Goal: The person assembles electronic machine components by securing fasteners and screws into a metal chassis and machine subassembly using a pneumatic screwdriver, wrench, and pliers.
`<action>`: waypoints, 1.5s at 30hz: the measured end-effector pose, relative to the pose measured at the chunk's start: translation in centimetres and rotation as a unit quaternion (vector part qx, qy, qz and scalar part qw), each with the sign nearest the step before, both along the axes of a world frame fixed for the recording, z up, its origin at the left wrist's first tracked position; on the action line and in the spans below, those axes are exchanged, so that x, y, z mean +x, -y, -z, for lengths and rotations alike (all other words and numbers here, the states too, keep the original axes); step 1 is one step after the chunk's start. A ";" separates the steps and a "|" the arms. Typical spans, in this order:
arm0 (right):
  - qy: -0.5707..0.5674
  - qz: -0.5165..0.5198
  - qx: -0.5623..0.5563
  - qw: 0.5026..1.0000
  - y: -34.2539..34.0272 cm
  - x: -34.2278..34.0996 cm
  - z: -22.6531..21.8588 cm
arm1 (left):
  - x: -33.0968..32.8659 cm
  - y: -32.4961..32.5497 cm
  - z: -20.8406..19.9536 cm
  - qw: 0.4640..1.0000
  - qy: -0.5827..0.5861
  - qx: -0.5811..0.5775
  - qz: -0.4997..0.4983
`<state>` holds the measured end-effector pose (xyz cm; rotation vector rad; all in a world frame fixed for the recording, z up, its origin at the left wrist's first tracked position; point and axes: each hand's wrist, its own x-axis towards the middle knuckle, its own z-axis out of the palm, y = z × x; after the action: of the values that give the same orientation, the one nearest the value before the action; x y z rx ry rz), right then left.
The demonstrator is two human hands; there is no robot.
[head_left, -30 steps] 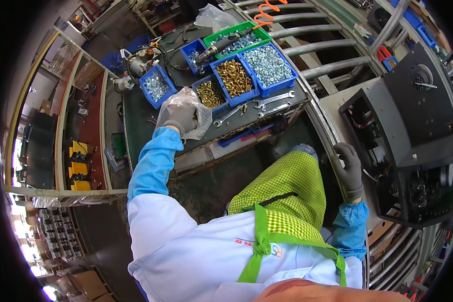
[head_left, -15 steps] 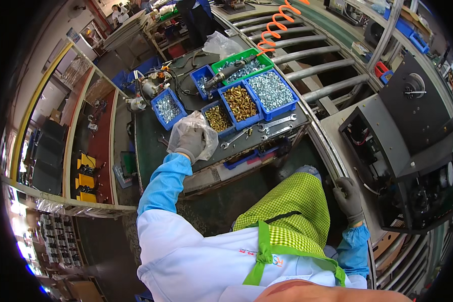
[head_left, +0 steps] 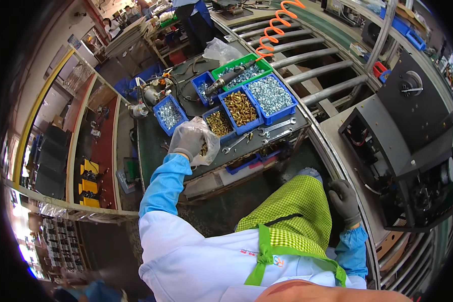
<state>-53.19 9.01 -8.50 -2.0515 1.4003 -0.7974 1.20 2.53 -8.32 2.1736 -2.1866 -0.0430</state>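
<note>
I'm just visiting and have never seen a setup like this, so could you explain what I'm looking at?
There's no robot here: a person works with their own two hands, in grey gloves. The pictures come from a wide-angle camera on the person's head, looking down, so straight edges bend.

On the dark bench stand blue bins and a green bin of small metal parts, some silvery, some brass-coloured. A hand tool lies across them; wrenches lie in front.

The left hand is at a clear plastic bag containing brass-coloured pieces; its exact grip is unclear. The right hand is near a dark cabinet; I can't tell whether it holds anything.
</note>
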 end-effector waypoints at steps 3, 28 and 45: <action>0.028 0.023 0.009 0.999 -0.2 -0.4 -0.5 | 1.2 -0.3 -1.0 0.996 -0.049 -0.071 0.010; 0.595 0.038 0.524 0.608 -0.9 12.2 -0.6 | -14.2 1.8 -8.8 0.891 -0.355 -0.083 0.271; -0.143 0.308 -0.071 0.938 -3.0 -8.4 7.1 | 6.7 25.1 -2.3 0.993 0.027 0.071 -0.095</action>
<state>-61.61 11.98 -15.63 -1.8914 2.2716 -0.8818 7.94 -22.52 -6.00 2.4789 -2.0506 -0.1350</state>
